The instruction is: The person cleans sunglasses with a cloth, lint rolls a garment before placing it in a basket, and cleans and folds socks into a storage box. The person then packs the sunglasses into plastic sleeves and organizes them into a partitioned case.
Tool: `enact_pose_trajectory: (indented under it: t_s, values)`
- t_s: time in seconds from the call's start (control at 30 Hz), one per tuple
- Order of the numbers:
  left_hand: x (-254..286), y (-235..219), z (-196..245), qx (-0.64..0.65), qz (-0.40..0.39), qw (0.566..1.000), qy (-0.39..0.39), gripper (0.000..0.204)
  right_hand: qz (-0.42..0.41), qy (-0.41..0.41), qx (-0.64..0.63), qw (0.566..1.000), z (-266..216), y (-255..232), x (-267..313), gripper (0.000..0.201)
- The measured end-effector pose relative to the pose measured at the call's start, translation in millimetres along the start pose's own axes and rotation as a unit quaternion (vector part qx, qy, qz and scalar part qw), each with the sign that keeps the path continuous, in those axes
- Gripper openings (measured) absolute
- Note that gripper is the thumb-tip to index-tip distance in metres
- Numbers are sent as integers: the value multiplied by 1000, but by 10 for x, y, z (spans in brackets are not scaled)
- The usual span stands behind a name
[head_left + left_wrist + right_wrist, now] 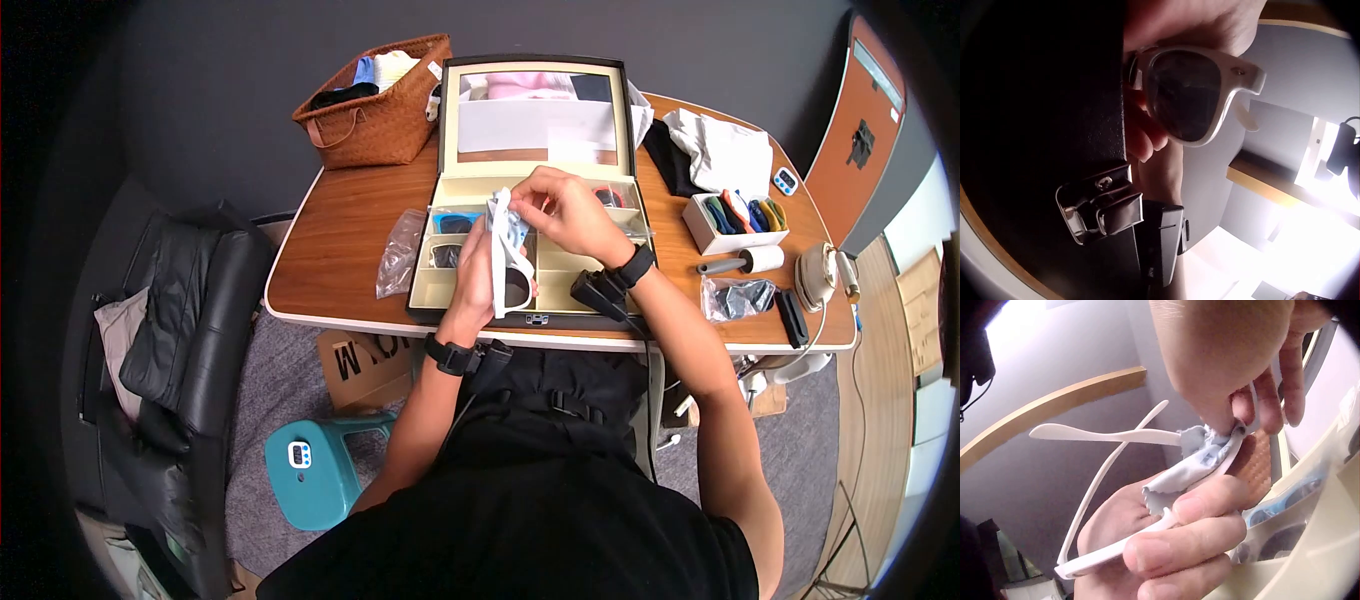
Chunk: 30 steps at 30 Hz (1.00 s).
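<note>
My left hand (pixel 475 280) holds a pair of white sunglasses (pixel 1227 81) over a display case (pixel 562 262) with cream compartments. Dark lenses and unfolded temples show in the wrist views. At the far end of the frame, my right hand (pixel 575 215) pinches a pale blue cloth (pixel 1194 465) with a zigzag edge, folded around the glasses. The cloth hides that side of the frame. Below the hands, blue-framed sunglasses (pixel 455 223) and another light-framed pair (pixel 445 256) lie in compartments, and a red-framed pair (pixel 607 198) sits at the right.
The case's mirrored lid (pixel 536 125) stands raised. A woven basket (pixel 375 135) is at the back left, a clear plastic bag (pixel 399 255) at the left. On the right are a white box (pixel 735 240) of rolled fabric, a lint roller (pixel 762 259), a bagged dark item (pixel 740 298) and a steamer (pixel 815 275).
</note>
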<state>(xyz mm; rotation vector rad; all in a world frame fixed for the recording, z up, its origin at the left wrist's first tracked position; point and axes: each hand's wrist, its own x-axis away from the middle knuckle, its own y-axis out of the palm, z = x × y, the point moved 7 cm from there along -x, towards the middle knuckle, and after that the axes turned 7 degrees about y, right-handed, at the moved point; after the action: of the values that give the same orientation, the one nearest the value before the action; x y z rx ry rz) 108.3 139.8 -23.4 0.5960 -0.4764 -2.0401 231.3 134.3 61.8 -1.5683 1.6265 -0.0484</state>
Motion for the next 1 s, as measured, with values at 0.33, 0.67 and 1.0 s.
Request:
enact_pose_trajectory:
  t_s: [0.33, 0.67, 1.0]
  values:
    - [-86, -118, -25, -53, 5, 996, 66, 38, -49, 36, -70, 996, -80, 27, 21, 18]
    - [30, 33, 171, -76, 73, 993, 50, 41, 12, 69, -67, 995, 118, -48, -26, 15]
    - [-37, -14, -76, 0, -23, 998, -55, 51, 12, 117, -277, 954, 254, 31, -45, 17]
